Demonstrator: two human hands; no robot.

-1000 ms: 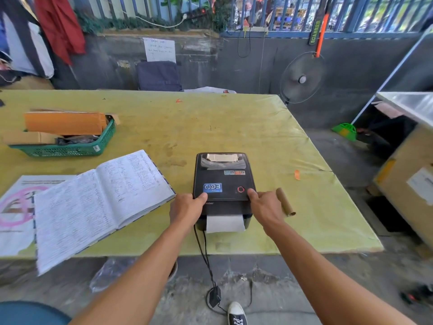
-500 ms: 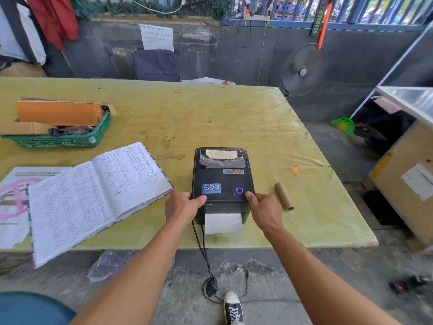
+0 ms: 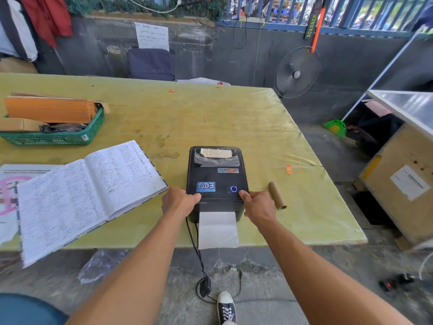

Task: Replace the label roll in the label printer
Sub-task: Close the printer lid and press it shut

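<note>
Black label printer (image 3: 215, 179) sat nr the front edge of the yellow-green table (image 3: 210, 113), lid down, blue ring light lit on top; a strip of white label paper (image 3: 218, 231) hung from its front slot & over the table edge. Left hand (image 3: 178, 202) held the printer's front-left corner, thumb on top, fingers wrapped down the side w/ tips out of sight; right hand (image 3: 260, 207) did likewise at the front-right corner, thumb just beside the lit button; both grips were closed on the printer. Bare cardboard core (image 3: 277, 195) lay on the table just right of the right hand, not touching it. Open handwritten ledger (image 3: 89, 191) lay left of the printer; green basket (image 3: 58, 138) w/ cardboard pieces stood farther back-left. Black cable (image 3: 196, 249) dropped from under the printer's front-left to the floor, nr a black-and-white sneaker (image 3: 226, 308).
</note>
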